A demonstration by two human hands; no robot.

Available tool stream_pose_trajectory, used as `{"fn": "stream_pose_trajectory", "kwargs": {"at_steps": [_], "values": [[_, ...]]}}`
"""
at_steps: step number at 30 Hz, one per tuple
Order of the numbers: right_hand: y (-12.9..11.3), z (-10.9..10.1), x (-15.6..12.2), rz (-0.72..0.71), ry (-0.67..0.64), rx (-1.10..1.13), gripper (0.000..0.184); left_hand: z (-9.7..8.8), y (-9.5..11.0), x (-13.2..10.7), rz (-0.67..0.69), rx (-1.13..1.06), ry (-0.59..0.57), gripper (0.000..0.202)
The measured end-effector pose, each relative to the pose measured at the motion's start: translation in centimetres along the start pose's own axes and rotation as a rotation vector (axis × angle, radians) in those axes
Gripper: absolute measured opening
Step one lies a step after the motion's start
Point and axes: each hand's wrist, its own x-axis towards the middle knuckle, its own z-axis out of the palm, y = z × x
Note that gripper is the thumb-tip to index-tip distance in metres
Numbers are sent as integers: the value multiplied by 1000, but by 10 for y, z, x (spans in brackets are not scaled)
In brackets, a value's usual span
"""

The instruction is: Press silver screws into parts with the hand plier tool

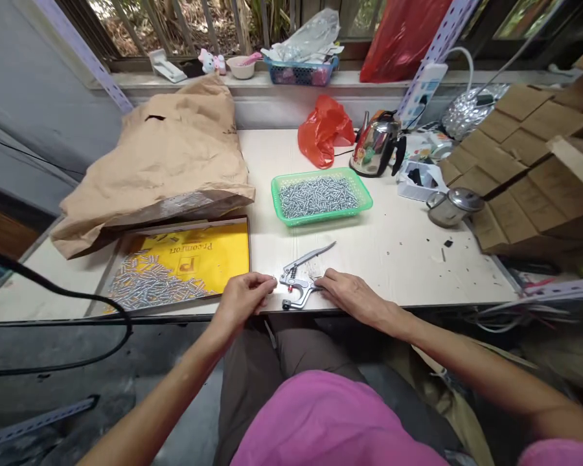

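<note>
A silver plier-like hand press lies on the white table near its front edge. My left hand sits just left of the tool with its fingers pinched together by the jaw, on something too small to make out. My right hand rests on the table to the right of the tool, fingertips touching its handle end, fingers curled. A green tray full of small silver metal parts stands behind the tool. A yellow box lid at the left holds a pile of similar silver parts.
A large brown paper sack lies at the back left. A red plastic bag, a steel kettle and a metal cup stand at the back right. Stacked cardboard fills the right side. A black cable loops at the left.
</note>
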Motion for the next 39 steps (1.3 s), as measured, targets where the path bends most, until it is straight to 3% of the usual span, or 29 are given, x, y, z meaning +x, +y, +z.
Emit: {"fn": "stream_pose_trajectory", "kwargs": {"at_steps": [3, 8, 25, 31, 33, 35, 37, 39], "values": [[-2, 5, 1, 52, -5, -37, 22, 22, -8, 2, -40, 76, -17, 36], [-7, 3, -1, 54, 27, -74, 22, 34, -14, 8, -93, 164, 12, 33], [6, 0, 12, -64, 18, -116, 18, 35, -7, 14, -297, 253, -107, 26], [11, -7, 14, -78, -1, -25, 17, 36, -6, 10, -345, 219, -109, 25], [14, -16, 19, -83, 51, 9, 28, 36, -6, 9, -349, 206, -98, 26], [20, -25, 28, -82, 92, -9, 60, 36, -5, 9, -351, 201, -91, 27], [27, -29, 40, -85, 70, -60, 83, 36, -5, 9, -353, 202, -86, 26], [34, -29, 52, -114, 14, -91, 92, 36, -6, 9, -352, 209, -81, 26]]}}
